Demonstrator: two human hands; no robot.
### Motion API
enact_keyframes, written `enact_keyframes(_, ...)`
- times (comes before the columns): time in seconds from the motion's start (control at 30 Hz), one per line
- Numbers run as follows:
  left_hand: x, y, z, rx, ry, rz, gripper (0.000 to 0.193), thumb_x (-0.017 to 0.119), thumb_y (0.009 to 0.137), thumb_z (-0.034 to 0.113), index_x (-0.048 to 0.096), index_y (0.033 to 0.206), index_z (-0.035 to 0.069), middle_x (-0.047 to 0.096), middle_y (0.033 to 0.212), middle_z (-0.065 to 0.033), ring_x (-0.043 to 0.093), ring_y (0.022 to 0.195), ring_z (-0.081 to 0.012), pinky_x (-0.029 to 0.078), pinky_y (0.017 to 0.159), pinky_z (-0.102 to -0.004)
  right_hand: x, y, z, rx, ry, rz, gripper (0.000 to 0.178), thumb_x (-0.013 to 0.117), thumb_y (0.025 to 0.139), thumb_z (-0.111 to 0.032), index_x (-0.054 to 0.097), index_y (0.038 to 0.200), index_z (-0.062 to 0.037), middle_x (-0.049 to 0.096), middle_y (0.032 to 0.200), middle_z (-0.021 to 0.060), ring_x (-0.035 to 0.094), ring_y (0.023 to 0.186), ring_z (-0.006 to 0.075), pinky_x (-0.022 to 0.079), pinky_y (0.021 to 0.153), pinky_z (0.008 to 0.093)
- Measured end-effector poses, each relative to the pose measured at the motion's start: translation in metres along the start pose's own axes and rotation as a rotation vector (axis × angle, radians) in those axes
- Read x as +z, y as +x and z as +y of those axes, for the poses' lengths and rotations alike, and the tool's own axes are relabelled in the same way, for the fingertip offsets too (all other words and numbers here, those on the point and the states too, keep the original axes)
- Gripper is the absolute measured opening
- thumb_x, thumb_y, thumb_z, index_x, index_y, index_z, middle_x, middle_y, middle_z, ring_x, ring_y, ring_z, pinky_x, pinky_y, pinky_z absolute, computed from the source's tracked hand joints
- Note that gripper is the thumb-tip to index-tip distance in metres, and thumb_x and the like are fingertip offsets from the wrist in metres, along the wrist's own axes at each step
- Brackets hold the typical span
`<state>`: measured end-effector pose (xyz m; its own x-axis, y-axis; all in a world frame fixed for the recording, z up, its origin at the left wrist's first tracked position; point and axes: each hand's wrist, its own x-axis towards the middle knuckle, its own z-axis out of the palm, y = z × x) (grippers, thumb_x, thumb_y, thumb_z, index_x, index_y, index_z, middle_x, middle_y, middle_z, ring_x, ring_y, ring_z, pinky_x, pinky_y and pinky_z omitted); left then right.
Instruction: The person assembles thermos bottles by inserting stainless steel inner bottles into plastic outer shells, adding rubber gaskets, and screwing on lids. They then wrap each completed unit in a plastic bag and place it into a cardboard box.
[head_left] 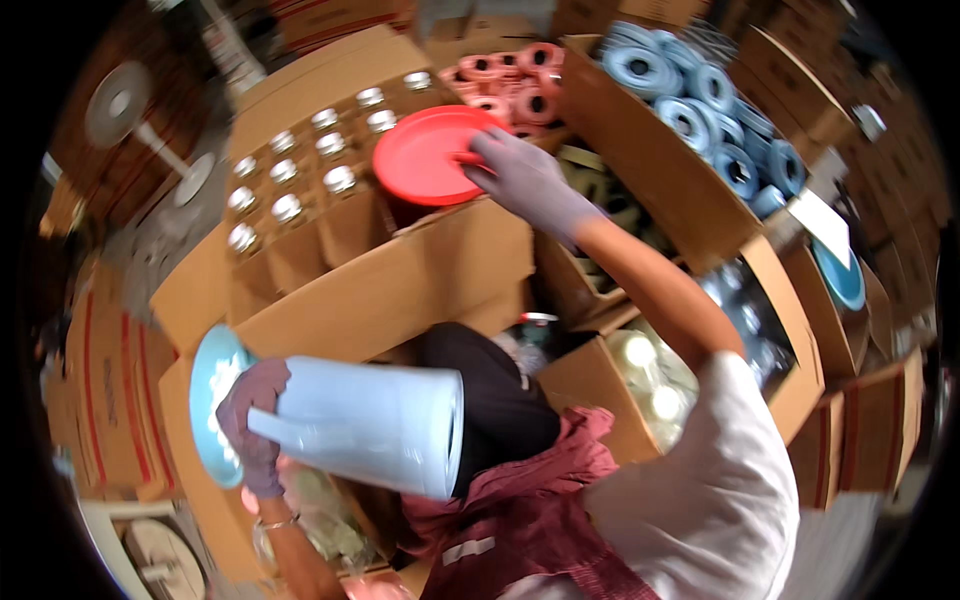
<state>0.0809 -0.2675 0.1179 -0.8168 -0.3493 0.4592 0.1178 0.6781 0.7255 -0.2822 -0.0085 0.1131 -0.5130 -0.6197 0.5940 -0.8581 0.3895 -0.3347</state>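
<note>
With the left hand [255, 425] gripping the tilted blue jug [365, 420] in front of the divided carton [400, 285], the right hand [525, 182] apparently positions the pinched red disc [425, 150] over that carton; the next move likely requires controlled release.

Head view: one wide fisheye picture, upright and unmirrored, from the left lens of a side-by-side pair worn on the person's head. Direction: steeply down and forward over the wearer's own body, with the maroon apron [540, 540] at the lower edge, middle, and the white sleeve [700, 490] at lower right. Range: close on the left hand [256, 422] and the right hand [530, 188]; middle ground, the divided carton [347, 233]; background, the pale fan [118, 104] at upper left and stacked cartons [905, 285] at far right. Coverage: very wide; straight edges bow toward the rim; corners black outside the lens circle.
</note>
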Motion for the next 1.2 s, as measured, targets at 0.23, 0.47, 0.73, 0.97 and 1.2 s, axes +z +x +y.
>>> enact_keyframes(0.23,0.125,0.025,0.035,0.617,0.142,-0.598,0.028,0.072,0.079,0.018,0.06,0.102,0.005,0.063,0.113,-0.0134,0.058,0.112,-0.0376,0.042,0.102,-0.0557,0.041,0.002,0.105,0.192,-0.512,-0.232,0.028,0.063,0.084,-0.028,0.068,0.107,-0.0141,0.065,0.112,0.01,0.062,0.106,0.0296,0.044,0.092,0.0579)
enact_keyframes(0.47,0.105,-0.092,0.002,0.461,0.553,-0.467,0.048,0.04,0.104,0.035,0.035,0.137,0.001,0.042,0.142,-0.021,0.047,0.13,-0.035,0.037,0.111,-0.0476,-0.09,-0.296,0.078,0.166,-0.177,0.173,0.027,0.072,0.079,-0.007,0.066,0.105,-0.0051,0.065,0.106,0.0124,0.061,0.105,0.0327,0.048,0.095,0.044)
enact_keyframes(0.73,0.089,-0.096,-0.003,-0.156,0.304,-0.371,0.065,0.034,0.104,0.046,0.028,0.152,0.002,0.036,0.151,-0.0219,0.036,0.141,-0.0327,0.027,0.117,-0.0438,-0.224,-0.608,0.215,1.87,-0.843,0.128,0.06,0.072,0.077,-0.04,0.055,0.127,-0.0107,0.051,0.13,0.0192,0.052,0.12,0.0398,0.046,0.097,0.0517)
enact_keyframes(0.97,0.095,-0.082,0.002,-0.168,0.235,-0.216,0.055,0.044,0.103,0.038,0.042,0.145,0.001,0.048,0.142,-0.0229,0.047,0.13,-0.0414,0.036,0.11,-0.0539,-0.235,-0.597,0.264,1.409,-1.038,-0.562,0.034,0.06,0.085,-0.025,0.07,0.117,-0.0171,0.049,0.142,0.0086,0.036,0.138,0.0327,0.021,0.113,0.0641)
enact_keyframes(1.2,0.094,-0.077,-0.018,-0.36,0.219,-0.055,0.053,0.042,0.102,0.032,0.04,0.143,-0.002,0.049,0.14,-0.0233,0.049,0.13,-0.0341,0.04,0.109,-0.0444,-0.282,-0.608,0.286,1.559,-0.228,0.128,0.033,0.048,0.098,-0.018,0.066,0.124,-0.0089,0.065,0.126,0.006,0.059,0.119,0.0268,0.04,0.106,0.0414)
